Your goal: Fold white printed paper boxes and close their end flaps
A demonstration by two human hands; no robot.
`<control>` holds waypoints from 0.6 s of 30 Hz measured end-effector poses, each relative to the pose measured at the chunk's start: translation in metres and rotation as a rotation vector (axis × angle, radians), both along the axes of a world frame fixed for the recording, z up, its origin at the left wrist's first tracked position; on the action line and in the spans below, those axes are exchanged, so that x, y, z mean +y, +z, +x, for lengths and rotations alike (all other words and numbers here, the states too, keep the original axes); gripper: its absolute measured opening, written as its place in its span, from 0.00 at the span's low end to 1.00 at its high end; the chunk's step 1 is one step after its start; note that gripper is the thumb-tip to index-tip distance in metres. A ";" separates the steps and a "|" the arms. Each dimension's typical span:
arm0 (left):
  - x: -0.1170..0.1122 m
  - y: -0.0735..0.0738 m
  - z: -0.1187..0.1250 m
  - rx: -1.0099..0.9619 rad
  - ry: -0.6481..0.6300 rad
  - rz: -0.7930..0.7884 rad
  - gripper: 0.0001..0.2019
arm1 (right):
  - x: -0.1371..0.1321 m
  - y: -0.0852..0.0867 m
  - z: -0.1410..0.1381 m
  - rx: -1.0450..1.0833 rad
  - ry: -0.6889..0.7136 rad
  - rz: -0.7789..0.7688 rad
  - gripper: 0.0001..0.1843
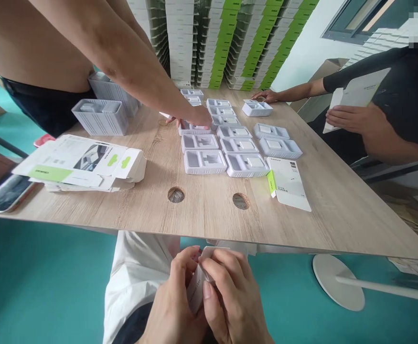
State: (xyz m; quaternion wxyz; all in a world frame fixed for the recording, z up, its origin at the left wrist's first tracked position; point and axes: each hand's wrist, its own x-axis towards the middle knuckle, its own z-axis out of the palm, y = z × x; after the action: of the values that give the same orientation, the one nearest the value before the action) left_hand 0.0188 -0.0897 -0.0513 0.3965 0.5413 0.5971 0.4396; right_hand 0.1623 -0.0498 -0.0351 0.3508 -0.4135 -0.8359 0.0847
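Note:
Close to my lap, below the table's front edge, my left hand [173,301] and my right hand [235,291] both grip a small white cardboard box [195,290]. Fingers of both hands are wrapped round its upper end. Small dark print shows on one side of the box, and much of it is hidden by my hands. On the table in front of me, white plastic trays [205,162] stand in rows, several with flat white pieces in their compartments. A flattened white and green carton [289,184] lies to the right of them.
A stack of flat printed cartons [87,165] and a phone [6,193] lie at the left of the wooden table [209,215]. Nested trays [101,117] stand behind. A co-worker's arm [123,52] reaches across; another person [384,105] holds a carton. Box stacks [216,43] rise behind.

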 end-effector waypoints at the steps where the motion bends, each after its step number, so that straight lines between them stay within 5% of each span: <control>1: 0.000 -0.001 0.000 0.007 0.009 -0.001 0.23 | -0.001 -0.001 -0.001 0.007 -0.003 0.008 0.17; 14: 0.000 0.001 0.000 -0.092 0.056 -0.049 0.26 | -0.024 0.000 -0.021 0.257 -0.123 -0.224 0.14; 18: 0.004 0.003 -0.006 -0.166 0.099 0.047 0.25 | -0.024 0.006 -0.019 0.586 -0.374 -0.392 0.15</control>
State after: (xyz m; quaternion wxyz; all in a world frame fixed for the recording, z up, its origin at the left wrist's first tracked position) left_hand 0.0124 -0.0857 -0.0480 0.4095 0.4820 0.5778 0.5159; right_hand 0.1433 -0.0736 -0.0294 0.4984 -0.5760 -0.5787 0.2915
